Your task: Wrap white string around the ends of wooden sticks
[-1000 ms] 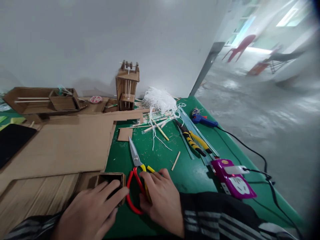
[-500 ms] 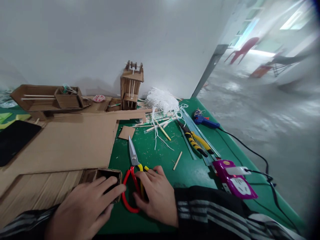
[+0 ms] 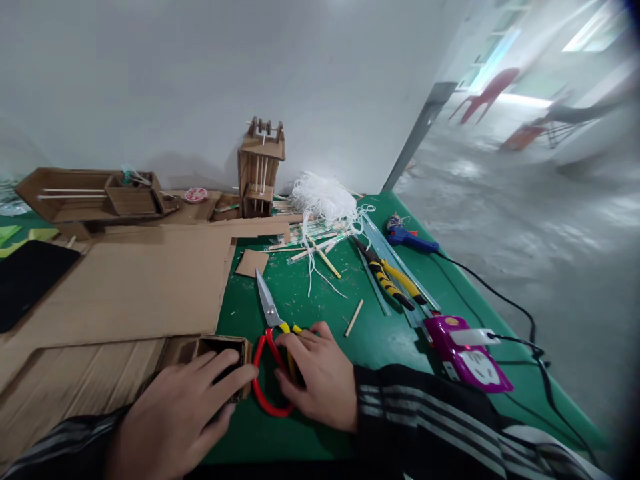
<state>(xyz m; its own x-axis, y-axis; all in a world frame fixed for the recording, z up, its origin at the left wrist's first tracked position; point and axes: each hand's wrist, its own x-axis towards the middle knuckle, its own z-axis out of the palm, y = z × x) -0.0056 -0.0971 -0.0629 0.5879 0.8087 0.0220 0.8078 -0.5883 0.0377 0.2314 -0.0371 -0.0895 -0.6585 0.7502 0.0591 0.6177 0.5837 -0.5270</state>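
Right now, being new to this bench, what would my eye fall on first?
The right hand lies on red-handled scissors on the green table, the left hand on a small cardboard box beside them. Behind, a cardboard tower stands at the wall, next to a tangle of white string.

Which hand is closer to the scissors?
Right. The right hand holds the scissors by their handles; the left hand lies on the cardboard box just left of them.
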